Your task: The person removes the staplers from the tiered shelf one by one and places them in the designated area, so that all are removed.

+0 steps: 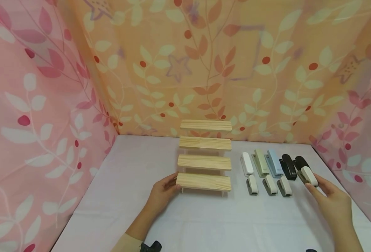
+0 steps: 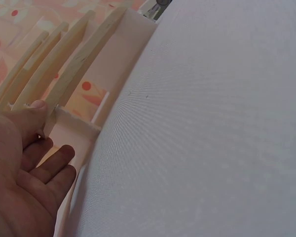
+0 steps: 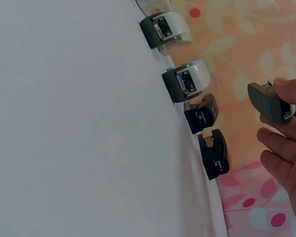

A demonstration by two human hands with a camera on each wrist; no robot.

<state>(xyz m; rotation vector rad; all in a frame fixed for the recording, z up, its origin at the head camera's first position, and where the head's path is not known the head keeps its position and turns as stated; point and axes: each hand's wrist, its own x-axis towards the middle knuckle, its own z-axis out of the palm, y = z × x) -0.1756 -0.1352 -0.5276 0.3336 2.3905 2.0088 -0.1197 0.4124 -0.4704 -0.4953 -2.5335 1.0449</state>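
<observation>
In the head view my left hand (image 1: 161, 194) pinches the left end of the lowest step of a tiered wooden shelf (image 1: 203, 182). The left wrist view shows my thumb on the board (image 2: 71, 74), the other fingers lower beside the shelf's side. My right hand (image 1: 335, 203) holds a small white and grey stapler (image 1: 309, 175) between thumb and fingers, in front of a black stapler (image 1: 302, 161). The right wrist view shows this small stapler (image 3: 271, 102) off the table, its grey base towards the camera.
Right of the shelf, a back row has a white stapler (image 1: 247, 163), a green one (image 1: 261, 162), a light blue one (image 1: 274, 163) and another black one (image 1: 288, 167). Small white staplers (image 1: 270, 184) stand before them. Floral cloth (image 1: 154, 87) hangs behind the white tabletop (image 1: 135, 164).
</observation>
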